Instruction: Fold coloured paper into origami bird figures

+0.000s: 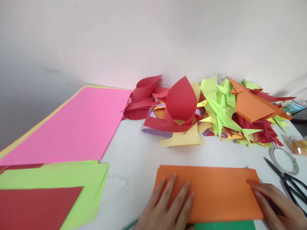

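Observation:
A folded sheet of orange paper (216, 195) lies on the white table in front of me. My left hand (168, 207) rests on its left part, palm down with the fingers spread. At the right edge, my right hand (278, 204) has its fingers bent together and pinches the paper there; its thumb is partly hidden. Below the orange paper, a strip of green (225, 225) shows at the bottom edge of the view.
Pink paper (72, 127), light green paper (93, 188) and red paper (35, 207) lie at left. Curled red paper pieces (181, 102) and folded light green paper shapes (223, 111) pile against the wall. Black scissors (284, 176) and a tape roll (272, 156) lie at right.

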The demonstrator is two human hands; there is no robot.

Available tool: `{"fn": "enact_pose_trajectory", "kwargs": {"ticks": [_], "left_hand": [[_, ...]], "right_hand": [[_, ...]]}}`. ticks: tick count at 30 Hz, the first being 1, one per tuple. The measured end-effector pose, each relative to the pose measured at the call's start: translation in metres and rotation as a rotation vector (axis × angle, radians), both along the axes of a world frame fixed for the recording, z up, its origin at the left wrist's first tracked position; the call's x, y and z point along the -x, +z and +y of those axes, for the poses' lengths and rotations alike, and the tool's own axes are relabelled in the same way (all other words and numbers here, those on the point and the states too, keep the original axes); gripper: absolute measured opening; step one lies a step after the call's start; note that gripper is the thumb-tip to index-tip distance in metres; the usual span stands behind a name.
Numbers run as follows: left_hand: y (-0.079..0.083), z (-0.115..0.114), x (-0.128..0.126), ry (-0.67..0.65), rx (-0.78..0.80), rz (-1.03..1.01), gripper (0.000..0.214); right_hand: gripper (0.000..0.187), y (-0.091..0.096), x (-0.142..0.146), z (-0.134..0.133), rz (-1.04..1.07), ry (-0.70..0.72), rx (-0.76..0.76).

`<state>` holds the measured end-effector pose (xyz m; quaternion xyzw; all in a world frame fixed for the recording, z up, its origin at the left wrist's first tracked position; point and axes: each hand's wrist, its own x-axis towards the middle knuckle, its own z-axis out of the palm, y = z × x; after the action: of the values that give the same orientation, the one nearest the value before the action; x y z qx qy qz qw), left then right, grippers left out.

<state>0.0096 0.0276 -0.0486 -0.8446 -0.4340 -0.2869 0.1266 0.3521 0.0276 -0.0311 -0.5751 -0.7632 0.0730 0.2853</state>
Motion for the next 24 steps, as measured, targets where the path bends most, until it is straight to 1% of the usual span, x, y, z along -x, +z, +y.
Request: {"fn": "enact_pose_trajectory", "kwargs": {"ticks": [3,5,8,9,11,14,15,17,19,21,24], "left_hand": [[0.005,-0.004,-0.003,0.041,0.075,0.034,0.039],[0.004,-0.003,-0.004,0.037,0.075,0.034,0.042],[0.0,0.0,-0.002,0.06,0.019,0.017,0.046],[-0.001,0.002,-0.001,0.071,-0.026,0.005,0.048],[0.001,0.003,0.002,0.07,-0.065,0.03,0.048],[0.005,0.003,0.003,0.001,0.017,0.155,0.045],[0.005,0.003,0.002,0.01,0.024,0.153,0.045],[0.0,0.003,-0.001,0.087,-0.041,0.022,0.047],[-0.007,0.002,-0.005,0.109,-0.038,-0.037,0.046],[-0.013,0.001,-0.006,0.102,-0.019,-0.046,0.044],[-0.016,0.0,-0.006,0.105,-0.007,-0.047,0.044]], "right_hand": [[0.015,0.004,-0.001,0.008,-0.016,0.052,-0.034],[0.016,0.005,0.0,0.008,-0.045,0.045,-0.045],[0.018,0.006,0.001,0.006,-0.073,0.02,-0.045],[0.019,0.006,0.0,0.005,-0.076,0.014,-0.041],[0.019,0.005,-0.002,0.004,-0.08,0.008,-0.031],[0.021,0.0,-0.007,0.003,-0.085,-0.013,-0.015],[0.022,-0.002,-0.008,0.003,-0.087,-0.019,-0.007],[0.023,-0.005,-0.011,0.002,-0.091,-0.029,0.004],[0.023,-0.008,-0.014,0.001,-0.097,-0.029,0.005],[0.023,-0.011,-0.017,0.0,-0.102,-0.034,0.01],[0.025,-0.017,-0.024,-0.003,-0.099,-0.058,0.045]]}}
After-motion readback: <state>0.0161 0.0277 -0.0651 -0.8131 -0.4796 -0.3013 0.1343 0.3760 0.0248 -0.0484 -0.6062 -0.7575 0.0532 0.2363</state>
